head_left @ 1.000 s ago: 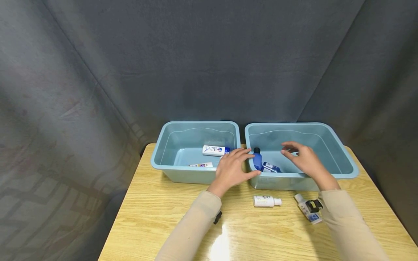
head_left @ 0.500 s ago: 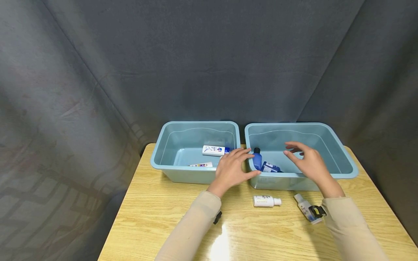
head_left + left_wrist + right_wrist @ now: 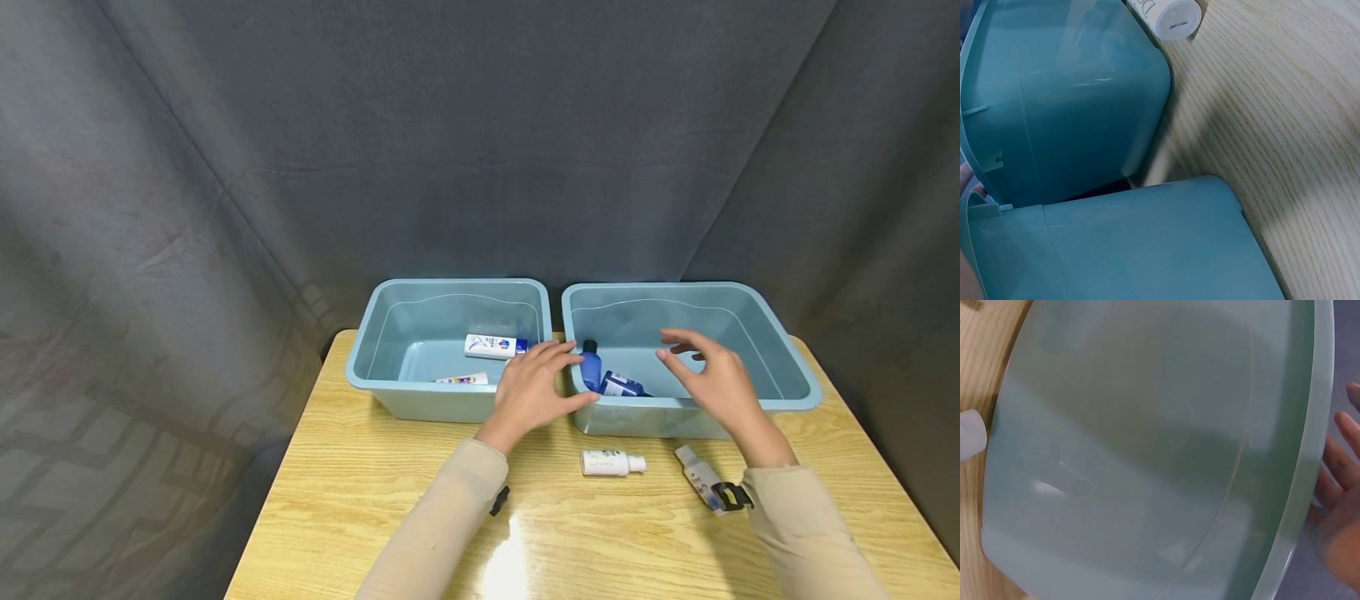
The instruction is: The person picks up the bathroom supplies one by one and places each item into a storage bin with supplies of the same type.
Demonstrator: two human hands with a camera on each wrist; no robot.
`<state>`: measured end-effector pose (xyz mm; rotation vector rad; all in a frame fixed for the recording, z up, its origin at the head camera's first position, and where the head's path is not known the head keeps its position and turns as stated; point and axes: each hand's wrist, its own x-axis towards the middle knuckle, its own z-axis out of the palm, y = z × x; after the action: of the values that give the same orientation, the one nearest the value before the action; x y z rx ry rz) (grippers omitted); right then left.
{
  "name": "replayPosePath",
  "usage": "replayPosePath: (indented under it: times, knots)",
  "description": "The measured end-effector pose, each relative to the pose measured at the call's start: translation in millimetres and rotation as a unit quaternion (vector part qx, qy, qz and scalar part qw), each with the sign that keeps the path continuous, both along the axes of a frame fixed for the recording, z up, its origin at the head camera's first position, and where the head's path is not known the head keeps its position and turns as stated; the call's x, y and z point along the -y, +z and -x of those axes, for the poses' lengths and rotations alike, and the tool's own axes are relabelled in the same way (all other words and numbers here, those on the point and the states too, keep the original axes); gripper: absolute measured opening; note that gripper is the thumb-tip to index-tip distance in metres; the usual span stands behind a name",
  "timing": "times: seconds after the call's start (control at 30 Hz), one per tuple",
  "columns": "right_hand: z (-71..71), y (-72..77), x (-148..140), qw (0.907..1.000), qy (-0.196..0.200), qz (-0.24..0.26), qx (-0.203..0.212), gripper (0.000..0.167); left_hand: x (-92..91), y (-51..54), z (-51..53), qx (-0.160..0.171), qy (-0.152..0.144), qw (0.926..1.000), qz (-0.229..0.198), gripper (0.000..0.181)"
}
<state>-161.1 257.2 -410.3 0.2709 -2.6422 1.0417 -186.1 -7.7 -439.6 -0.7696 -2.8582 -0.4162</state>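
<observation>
Blue bottle (image 3: 591,371), cap (image 3: 590,346) pointing away, lies left of the right hand (image 3: 715,383), nearer the left hand (image 3: 531,387); both hands' fingers apart.

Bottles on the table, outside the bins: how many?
2: a white bottle lying in front of the right bin, and a second bottle to its right, partly behind the black wrist device. The sleeves could hide more.

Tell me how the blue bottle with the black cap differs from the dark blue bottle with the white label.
The blue black-capped bottle shows no label; the dark blue white-labelled bottle shows one. The black-capped one points away from the person, while the labelled one lies more crosswise. Both are in the right light blue plastic bin, near its left end.
</observation>
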Motion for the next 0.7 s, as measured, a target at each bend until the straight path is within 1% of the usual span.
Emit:
replayPosePath:
  times: [0.33,0.53,0.7]
  knots:
    - [-12.2,2.9,3.2,0.9992,-0.009,0.008,-0.039,0.037,0.4,0.2,-0.5,-0.001,-0.001,1.0,-0.005,0.069]
    - [-22.2,2.3,4.7,0.997,-0.019,0.021,-0.072,0.035,1.1,-0.2,-1.1,0.0,0.0,1.0,-0.002,0.07]
    - [-28.9,-0.3,3.9,0.9928,-0.012,0.039,-0.113,0.034,0.8,0.2,-0.9,-0.003,0.001,1.0,-0.002,0.069]
